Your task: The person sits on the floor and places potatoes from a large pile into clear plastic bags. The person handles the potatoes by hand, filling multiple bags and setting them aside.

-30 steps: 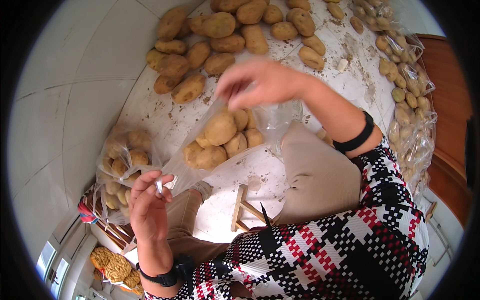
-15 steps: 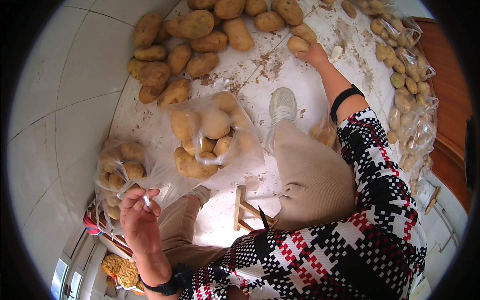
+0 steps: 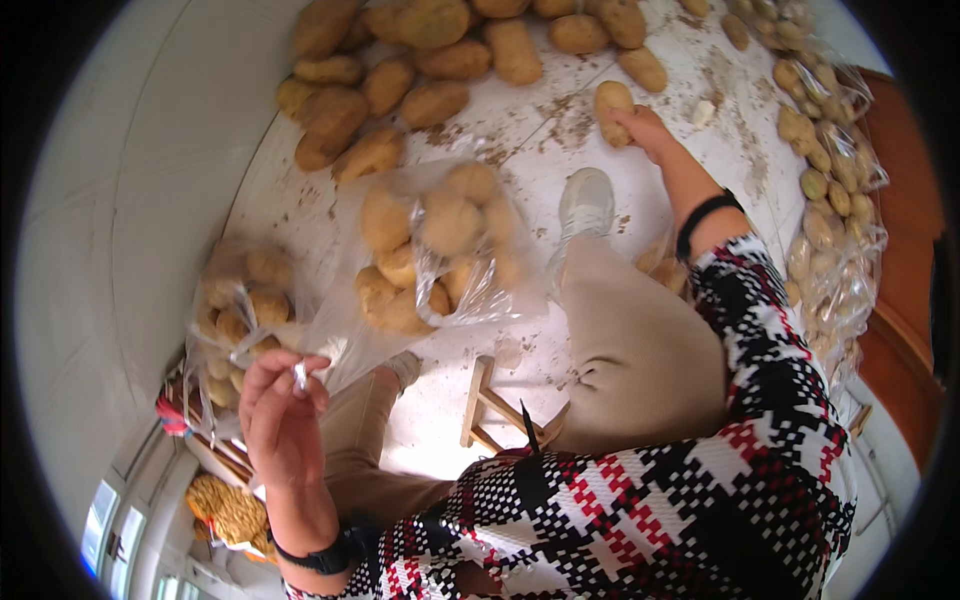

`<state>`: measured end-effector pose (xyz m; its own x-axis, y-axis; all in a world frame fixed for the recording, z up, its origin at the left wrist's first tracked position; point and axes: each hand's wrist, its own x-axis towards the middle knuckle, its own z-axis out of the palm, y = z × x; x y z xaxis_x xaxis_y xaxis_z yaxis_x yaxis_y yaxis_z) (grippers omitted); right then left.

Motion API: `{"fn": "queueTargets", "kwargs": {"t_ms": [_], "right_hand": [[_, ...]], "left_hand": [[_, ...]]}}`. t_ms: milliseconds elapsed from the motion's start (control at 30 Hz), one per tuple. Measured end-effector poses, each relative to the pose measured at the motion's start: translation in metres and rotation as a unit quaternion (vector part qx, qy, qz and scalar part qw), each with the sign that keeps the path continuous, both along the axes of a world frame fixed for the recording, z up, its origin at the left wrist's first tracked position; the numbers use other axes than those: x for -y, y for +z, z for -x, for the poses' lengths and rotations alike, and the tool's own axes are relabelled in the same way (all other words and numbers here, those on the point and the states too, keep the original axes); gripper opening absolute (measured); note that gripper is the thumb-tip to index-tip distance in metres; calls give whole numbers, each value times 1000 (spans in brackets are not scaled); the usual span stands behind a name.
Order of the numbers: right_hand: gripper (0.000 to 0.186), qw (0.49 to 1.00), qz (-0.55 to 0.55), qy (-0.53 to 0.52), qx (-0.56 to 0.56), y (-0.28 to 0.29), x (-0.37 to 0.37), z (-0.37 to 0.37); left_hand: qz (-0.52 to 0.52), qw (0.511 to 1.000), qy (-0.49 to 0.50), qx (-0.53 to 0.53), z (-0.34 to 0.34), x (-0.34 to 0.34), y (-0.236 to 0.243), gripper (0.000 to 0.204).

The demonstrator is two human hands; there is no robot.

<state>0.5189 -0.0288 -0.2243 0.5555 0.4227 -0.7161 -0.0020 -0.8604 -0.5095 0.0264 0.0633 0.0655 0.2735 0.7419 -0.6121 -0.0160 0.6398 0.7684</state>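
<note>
My right hand [image 3: 645, 132], reaching out at the far right of the middle, grips a potato [image 3: 612, 108] just above the floor. At the lower left, my left hand [image 3: 282, 410] pinches a bit of whitish plastic film between thumb and fingers. It looks like the edge of the clear plastic bag [image 3: 340, 300] that spreads from there across the floor. Several potatoes [image 3: 450, 222] show through this bag, some under a crumpled fold of film. Beyond it lies a heap of loose, soil-marked potatoes [image 3: 430, 105].
Another filled potato bag [image 3: 245, 310] stands left, against the tiled wall [image 3: 150, 200]. Bagged potatoes [image 3: 835, 215] line the right side, beside a reddish-brown panel [image 3: 900, 200]. A wooden stool [image 3: 478, 402] is under me. Near my right shoe [image 3: 587, 205] is another partly hidden bag [image 3: 663, 268].
My right hand has drawn a potato back from the heap's right end, toward me and away from its neighbour. My left hand keeps its pinch. The whole view has shifted slightly.
</note>
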Motion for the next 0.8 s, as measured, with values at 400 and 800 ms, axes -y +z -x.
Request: {"fn": "queueTargets", "kwargs": {"t_ms": [400, 800], "right_hand": [[68, 826, -261, 328, -377, 173, -104, 178], [55, 647, -177, 739, -62, 132, -106, 332]], "left_hand": [[25, 1000, 15, 10, 11, 4, -4, 21], [17, 1000, -3, -25, 14, 12, -5, 22]]}}
